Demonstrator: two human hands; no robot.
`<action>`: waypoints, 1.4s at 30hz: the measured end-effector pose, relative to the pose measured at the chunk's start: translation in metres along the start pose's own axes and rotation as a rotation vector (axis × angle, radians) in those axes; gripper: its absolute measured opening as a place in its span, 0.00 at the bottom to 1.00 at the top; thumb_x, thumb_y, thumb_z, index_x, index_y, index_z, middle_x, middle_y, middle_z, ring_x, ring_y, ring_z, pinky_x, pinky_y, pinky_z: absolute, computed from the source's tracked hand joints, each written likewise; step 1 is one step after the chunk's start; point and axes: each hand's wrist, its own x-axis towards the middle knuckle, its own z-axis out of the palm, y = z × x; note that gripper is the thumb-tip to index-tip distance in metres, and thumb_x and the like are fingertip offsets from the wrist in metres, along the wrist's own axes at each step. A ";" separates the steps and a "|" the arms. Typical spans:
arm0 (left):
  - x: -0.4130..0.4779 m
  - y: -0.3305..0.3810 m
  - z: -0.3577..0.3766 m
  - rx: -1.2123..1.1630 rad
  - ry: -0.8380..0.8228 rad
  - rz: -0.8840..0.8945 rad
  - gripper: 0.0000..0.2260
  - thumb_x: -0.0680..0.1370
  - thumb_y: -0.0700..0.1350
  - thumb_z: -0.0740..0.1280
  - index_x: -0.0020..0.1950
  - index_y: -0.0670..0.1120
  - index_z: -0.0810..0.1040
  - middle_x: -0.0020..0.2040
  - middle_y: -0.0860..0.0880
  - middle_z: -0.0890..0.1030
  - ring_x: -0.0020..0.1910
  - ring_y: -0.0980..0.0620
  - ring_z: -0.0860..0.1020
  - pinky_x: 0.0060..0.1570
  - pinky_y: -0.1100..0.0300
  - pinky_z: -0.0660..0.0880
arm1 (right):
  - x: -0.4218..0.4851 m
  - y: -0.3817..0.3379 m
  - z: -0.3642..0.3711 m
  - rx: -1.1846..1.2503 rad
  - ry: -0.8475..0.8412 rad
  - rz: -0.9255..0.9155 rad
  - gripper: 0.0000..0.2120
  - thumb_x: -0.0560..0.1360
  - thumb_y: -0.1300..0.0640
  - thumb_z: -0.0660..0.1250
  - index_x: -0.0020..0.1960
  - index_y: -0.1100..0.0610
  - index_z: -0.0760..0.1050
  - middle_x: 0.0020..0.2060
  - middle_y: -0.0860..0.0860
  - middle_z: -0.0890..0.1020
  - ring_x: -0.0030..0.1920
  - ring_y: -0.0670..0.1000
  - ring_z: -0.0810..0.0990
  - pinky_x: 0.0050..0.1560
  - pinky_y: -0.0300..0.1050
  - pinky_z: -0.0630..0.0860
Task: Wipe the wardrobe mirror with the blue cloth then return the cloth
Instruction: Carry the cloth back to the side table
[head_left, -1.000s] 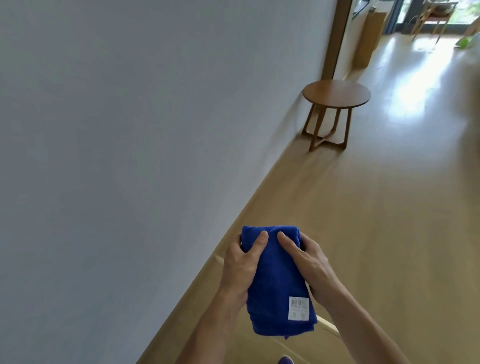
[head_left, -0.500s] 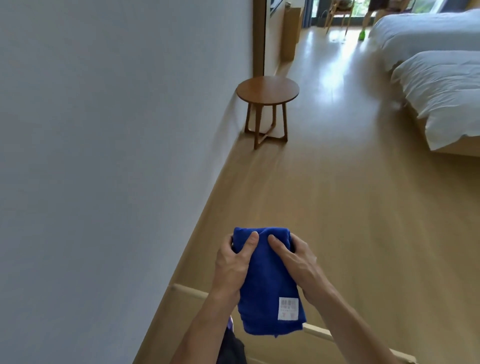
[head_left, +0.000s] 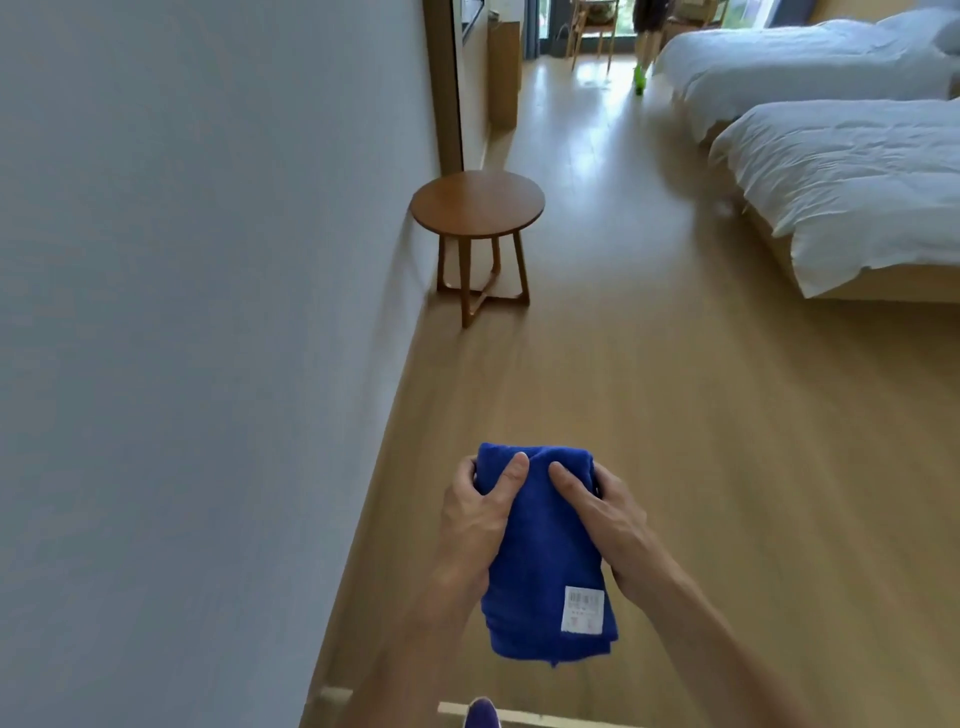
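A folded blue cloth (head_left: 543, 561) with a white label hangs between both hands, low in the middle of the head view. My left hand (head_left: 475, 519) grips its left edge with the thumb laid over the top. My right hand (head_left: 605, 514) grips the right edge the same way. A tall wood-framed panel (head_left: 445, 83) stands against the wall far ahead; whether it is the wardrobe mirror I cannot tell.
A grey wall (head_left: 197, 312) runs along the left. A round wooden side table (head_left: 478, 202) stands against it ahead. Two white beds (head_left: 841, 182) fill the right. A person's legs (head_left: 644, 47) and a chair are at the far end. Wooden floor lies between.
The view has swung right and forward along the wall, bringing the beds into sight and the side table closer. Both hands keep the same hold on the cloth.
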 end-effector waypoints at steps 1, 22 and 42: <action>0.012 0.005 0.001 0.011 -0.014 0.002 0.20 0.75 0.59 0.75 0.57 0.47 0.79 0.51 0.48 0.86 0.50 0.47 0.86 0.52 0.43 0.83 | 0.009 -0.004 0.000 0.008 0.009 -0.006 0.08 0.76 0.41 0.69 0.51 0.43 0.82 0.48 0.46 0.87 0.48 0.48 0.86 0.46 0.46 0.83; 0.234 0.068 0.137 -0.013 0.027 0.000 0.21 0.68 0.66 0.77 0.53 0.55 0.80 0.49 0.52 0.87 0.48 0.50 0.87 0.50 0.46 0.84 | 0.242 -0.093 -0.111 0.033 -0.069 -0.002 0.11 0.76 0.41 0.70 0.53 0.46 0.81 0.50 0.49 0.87 0.51 0.52 0.86 0.53 0.55 0.83; 0.490 0.136 0.181 -0.016 0.034 -0.042 0.26 0.63 0.66 0.79 0.55 0.56 0.79 0.49 0.54 0.86 0.49 0.51 0.86 0.51 0.45 0.84 | 0.496 -0.177 -0.124 -0.037 -0.026 0.038 0.11 0.77 0.44 0.69 0.53 0.50 0.81 0.47 0.49 0.87 0.48 0.51 0.86 0.51 0.53 0.83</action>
